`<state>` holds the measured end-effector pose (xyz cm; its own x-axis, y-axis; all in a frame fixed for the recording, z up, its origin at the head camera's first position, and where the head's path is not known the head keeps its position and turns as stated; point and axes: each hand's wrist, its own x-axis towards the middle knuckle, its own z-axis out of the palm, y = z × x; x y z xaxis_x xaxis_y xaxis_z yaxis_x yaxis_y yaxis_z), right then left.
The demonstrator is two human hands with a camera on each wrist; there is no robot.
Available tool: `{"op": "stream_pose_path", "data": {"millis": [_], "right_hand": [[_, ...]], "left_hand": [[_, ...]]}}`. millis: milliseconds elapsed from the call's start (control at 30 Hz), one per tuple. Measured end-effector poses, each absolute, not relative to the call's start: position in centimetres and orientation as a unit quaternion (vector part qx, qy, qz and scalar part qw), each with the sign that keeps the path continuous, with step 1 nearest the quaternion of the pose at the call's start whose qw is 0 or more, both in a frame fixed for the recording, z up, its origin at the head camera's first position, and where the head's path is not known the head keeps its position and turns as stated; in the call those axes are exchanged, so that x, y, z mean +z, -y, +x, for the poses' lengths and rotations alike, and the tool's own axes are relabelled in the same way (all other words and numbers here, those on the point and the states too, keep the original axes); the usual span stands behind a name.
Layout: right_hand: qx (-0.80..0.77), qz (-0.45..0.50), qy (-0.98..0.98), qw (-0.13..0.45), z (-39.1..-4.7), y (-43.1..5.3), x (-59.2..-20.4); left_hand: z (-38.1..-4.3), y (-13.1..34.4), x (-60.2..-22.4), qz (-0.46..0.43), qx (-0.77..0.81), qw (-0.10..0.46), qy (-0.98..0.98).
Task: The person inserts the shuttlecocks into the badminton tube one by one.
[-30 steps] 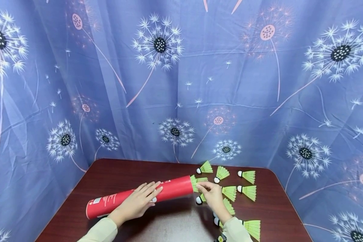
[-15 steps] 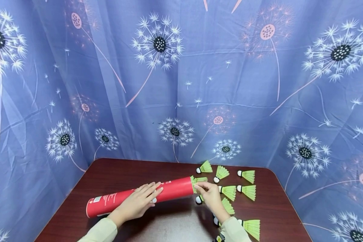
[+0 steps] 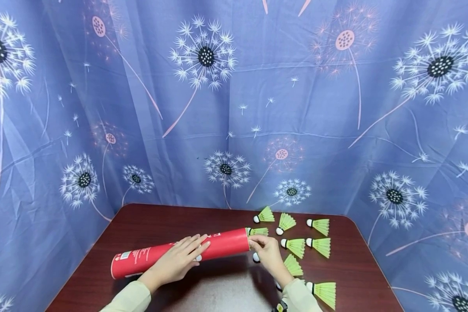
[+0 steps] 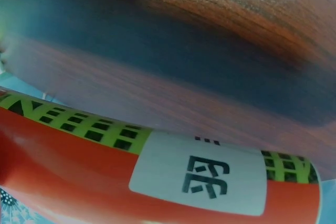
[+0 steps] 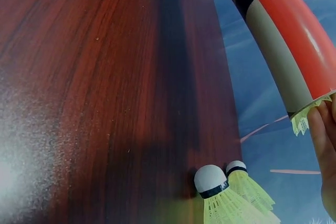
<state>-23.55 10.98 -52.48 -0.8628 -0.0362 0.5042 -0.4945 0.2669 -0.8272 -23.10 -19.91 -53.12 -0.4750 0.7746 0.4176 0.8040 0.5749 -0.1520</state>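
A long red shuttlecock tube [image 3: 228,242] lies slanted, its right end raised off the table. My left hand [image 3: 177,260] grips the tube around its middle, fingers spread over the top. At the tube's right mouth, my right hand [image 3: 268,251] holds a yellow-green shuttlecock by its skirt. In the right wrist view, only the rim of that shuttlecock's skirt [image 5: 301,123] sticks out of the mouth, with the right fingers [image 5: 320,135] against it; its head is hidden inside. The left wrist view has the tube's printed side [image 4: 198,174] close up.
Several loose yellow-green shuttlecocks with white heads lie on the right of the dark red wooden table [image 3: 152,221], including one at the back [image 3: 266,214] and one near the front [image 3: 324,294]. A blue dandelion-print curtain [image 3: 234,108] surrounds the table.
My right hand has moved slightly left toward the tube's mouth, and the shuttlecock it holds has gone farther in. My left hand and the tube have stayed nearly still.
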Motion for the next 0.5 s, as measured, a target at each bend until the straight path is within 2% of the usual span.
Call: {"op": "stream_pose_path", "data": {"millis": [200,500], "right_hand": [[0.593,0.193,0.764,0.165,-24.1,-11.1,-53.3],[0.562,0.240,0.775,0.161,-22.7,-11.8,-50.8]], "left_hand": [[-23.0,20.0,-53.0,-0.456,-0.033,0.225,0.860],[-23.0,20.4,-53.4,-0.463,-0.055,0.245,0.850]]}}
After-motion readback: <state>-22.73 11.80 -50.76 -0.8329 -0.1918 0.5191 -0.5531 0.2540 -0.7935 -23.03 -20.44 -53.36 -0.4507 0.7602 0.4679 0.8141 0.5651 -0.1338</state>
